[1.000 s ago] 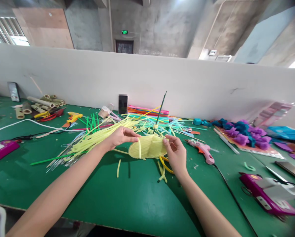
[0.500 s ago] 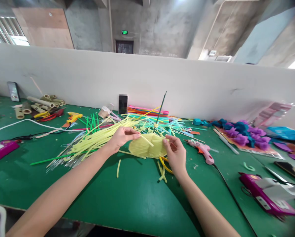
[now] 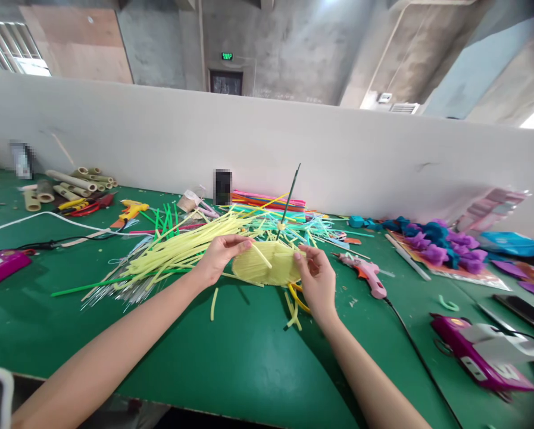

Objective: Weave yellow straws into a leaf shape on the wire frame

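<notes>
My left hand [image 3: 222, 256] pinches the end of a short pale-yellow pipe cleaner [image 3: 262, 254], which slants down to the right. Behind that strip is a flat, roughly oval pale-yellow panel [image 3: 253, 269] that looks made of strips laid side by side. At its right edge my right hand [image 3: 315, 271] grips the panel between thumb and fingers. A thin dark-green stem [image 3: 290, 199] rises behind the panel. Below my right hand lie curled yellow and pale-yellow pieces [image 3: 294, 313], and one short strip [image 3: 214, 304] rests on the green table [image 3: 231, 363].
A heap of yellow pipe cleaners [image 3: 177, 247] spreads behind my left arm. On the right lie a pink glue gun [image 3: 367, 274] with a trailing cord, purple and teal flowers [image 3: 449, 241], and a magenta power strip [image 3: 481, 357]. Bamboo tubes [image 3: 79, 182] and a yellow glue gun [image 3: 133, 208] sit back left.
The pinched strip has shifted slightly left with my left hand. My right hand keeps its hold on the panel, and the whole view has moved a little.
</notes>
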`<state>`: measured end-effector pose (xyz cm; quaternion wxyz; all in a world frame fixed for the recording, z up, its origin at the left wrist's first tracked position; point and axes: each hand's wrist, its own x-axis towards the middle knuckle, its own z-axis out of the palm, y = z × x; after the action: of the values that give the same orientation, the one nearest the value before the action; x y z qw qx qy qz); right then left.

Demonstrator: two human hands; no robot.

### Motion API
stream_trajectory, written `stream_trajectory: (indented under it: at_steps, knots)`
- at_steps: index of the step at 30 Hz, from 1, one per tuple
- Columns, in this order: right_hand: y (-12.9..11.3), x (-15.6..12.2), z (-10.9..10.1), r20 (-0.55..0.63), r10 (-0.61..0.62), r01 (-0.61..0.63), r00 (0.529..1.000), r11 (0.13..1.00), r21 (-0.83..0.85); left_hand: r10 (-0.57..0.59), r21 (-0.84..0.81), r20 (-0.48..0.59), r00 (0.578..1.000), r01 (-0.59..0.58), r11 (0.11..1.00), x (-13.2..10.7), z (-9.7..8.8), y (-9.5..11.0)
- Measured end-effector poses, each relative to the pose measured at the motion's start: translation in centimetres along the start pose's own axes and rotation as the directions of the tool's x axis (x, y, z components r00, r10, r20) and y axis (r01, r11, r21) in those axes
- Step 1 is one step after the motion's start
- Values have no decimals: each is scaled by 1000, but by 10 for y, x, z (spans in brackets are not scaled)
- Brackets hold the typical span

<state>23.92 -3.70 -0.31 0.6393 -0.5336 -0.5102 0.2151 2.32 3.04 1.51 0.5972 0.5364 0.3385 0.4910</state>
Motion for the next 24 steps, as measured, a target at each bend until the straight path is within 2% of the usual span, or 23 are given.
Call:
stream_trajectory:
  at_steps: [5,7,10,13,17,19,24]
  knots:
    - [-1,-3,2,17,1,-1,1000,1000,9,-13,-135,-83,996,2,991,-3,6,-2]
    - [-2,-3,3,22,-16,16,1000,1000,-17,-55,-201,-86,995,37,979,-3,6,-2]
    - [-4,-3,3,32,-32,34,999,998,-48,-83,-211,-76,994,65,975,-1,3,-2]
    - [-5,-3,2,52,-6,8,999,1000,-29,-96,-174,-36,995,88,981,1,-2,-1]
    - [-6,-2,1,61,20,-21,998,1000,19,-85,-129,169,982,107,986,2,-9,4]
    - [-8,-2,1,74,23,-25,997,999,29,-61,-111,227,972,88,990,3,-12,5]
    - [-10,-4,3,110,6,-8,994,1000,19,-39,-51,156,987,48,998,3,-13,3]
